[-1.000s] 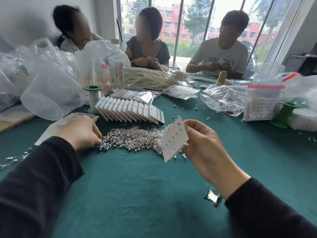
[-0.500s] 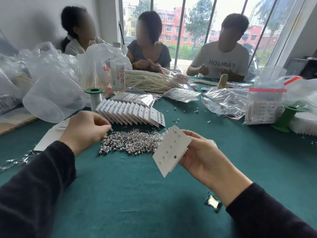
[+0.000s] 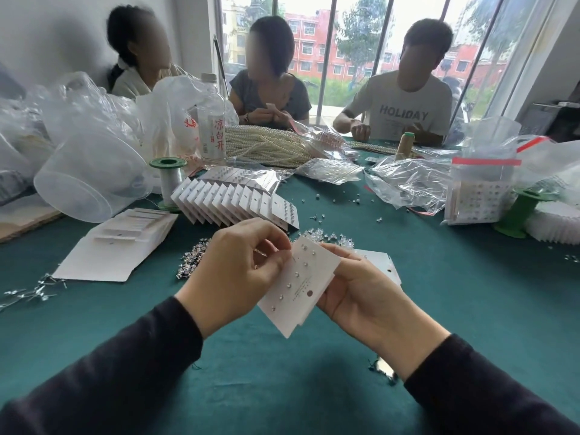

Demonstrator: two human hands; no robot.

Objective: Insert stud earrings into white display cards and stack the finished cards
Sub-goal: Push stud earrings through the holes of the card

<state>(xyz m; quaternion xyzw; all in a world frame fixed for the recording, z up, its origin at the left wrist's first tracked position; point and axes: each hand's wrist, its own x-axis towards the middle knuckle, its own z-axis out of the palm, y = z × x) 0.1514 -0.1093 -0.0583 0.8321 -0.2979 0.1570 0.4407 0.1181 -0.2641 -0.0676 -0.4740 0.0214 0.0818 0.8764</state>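
Low at the centre of the green worktop (image 3: 470, 293), the right hand (image 3: 361, 296) grips a white display card (image 3: 301, 287), thumb on its face and fingers curled behind. The card is held tilted above the cloth, with a column of studs already seated. At the card's 10 o'clock corner, the left hand (image 3: 238, 271) pinches a stud earring (image 3: 260, 253) between curled fingertips. Loose studs (image 3: 329, 238) lie just past the card at 12 o'clock. Finished cards (image 3: 238, 202) stand fanned at 11 o'clock, and blank cards (image 3: 116, 246) lie at 9 o'clock.
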